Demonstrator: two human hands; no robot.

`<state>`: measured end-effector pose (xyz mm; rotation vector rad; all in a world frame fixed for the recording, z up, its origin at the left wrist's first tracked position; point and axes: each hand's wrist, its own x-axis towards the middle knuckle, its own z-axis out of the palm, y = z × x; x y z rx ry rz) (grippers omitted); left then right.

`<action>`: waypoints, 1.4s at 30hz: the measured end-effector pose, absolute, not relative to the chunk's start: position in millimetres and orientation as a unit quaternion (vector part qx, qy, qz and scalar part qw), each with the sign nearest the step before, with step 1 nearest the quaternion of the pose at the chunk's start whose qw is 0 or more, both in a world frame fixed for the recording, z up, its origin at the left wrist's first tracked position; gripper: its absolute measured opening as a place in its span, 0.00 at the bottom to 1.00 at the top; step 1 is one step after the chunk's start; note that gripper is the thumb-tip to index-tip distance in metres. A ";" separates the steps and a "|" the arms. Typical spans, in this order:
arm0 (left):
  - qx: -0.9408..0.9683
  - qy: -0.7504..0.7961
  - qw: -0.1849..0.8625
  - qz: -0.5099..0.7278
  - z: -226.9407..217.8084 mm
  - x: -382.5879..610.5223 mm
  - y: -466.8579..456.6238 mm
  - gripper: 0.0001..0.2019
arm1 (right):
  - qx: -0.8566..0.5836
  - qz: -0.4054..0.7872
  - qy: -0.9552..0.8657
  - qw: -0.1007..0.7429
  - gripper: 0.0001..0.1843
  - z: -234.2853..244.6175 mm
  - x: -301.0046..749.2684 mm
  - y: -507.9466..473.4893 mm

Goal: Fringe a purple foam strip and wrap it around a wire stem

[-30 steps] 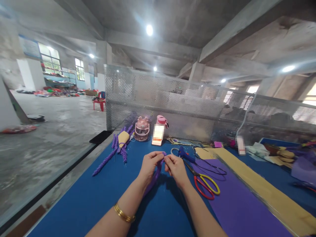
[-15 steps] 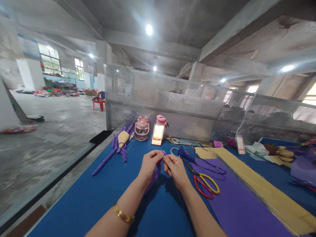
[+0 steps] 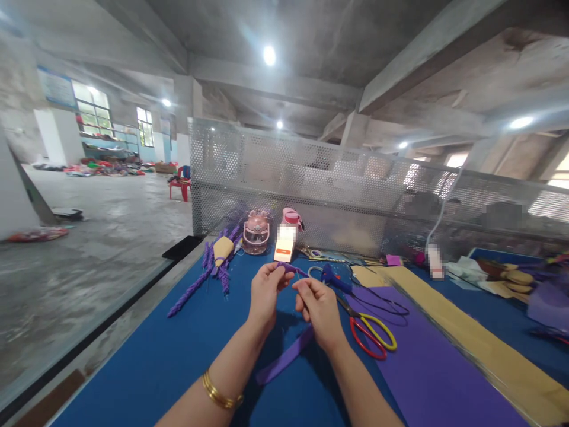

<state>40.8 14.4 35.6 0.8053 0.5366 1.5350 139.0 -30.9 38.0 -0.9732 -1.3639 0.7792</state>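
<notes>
Forearms converge from near side. Left hand in a pinch. Right hand just right of it, also pinching.

Layout of the bench: before the partition stand, left to right, a stem bundle, a jug and a phone, with a bottle behind the latter. Centrally, a strip extends nearer than the left hand and right hand; rightward, scissors partly overlie a sheet.
</notes>
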 end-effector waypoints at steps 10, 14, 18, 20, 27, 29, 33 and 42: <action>0.352 0.169 0.698 0.600 44.6 50.3 -8.6 0.12 | -0.455 0.220 -0.637 0.582 0.16 36.4 140.6 -28.3; 0.340 0.171 0.705 0.599 46.2 48.7 -9.1 0.12 | -0.445 0.234 -0.631 0.590 0.15 38.8 143.5 -29.5; 0.286 0.219 0.685 0.633 47.2 44.2 -3.5 0.12 | -0.429 0.283 -0.586 0.626 0.16 42.4 150.6 -28.6; 0.275 0.221 0.680 0.643 50.0 41.7 -1.1 0.12 | -0.416 0.302 -0.572 0.639 0.16 43.7 153.8 -27.5; 0.248 0.237 0.591 0.730 70.5 3.9 12.6 0.12 | -0.402 0.332 -0.579 0.627 0.16 53.6 168.0 -30.1; 0.259 0.284 0.546 0.745 66.3 -21.7 19.7 0.12 | -0.396 0.337 -0.555 0.649 0.17 58.1 175.1 -31.7; 0.336 0.444 0.349 0.754 36.6 -77.3 24.3 0.15 | -0.381 0.365 -0.520 0.671 0.16 62.6 186.3 -33.1; 0.875 0.313 0.054 0.365 8.6 -36.7 -12.4 0.24 | -0.383 0.379 -0.521 0.662 0.15 55.1 183.7 -31.2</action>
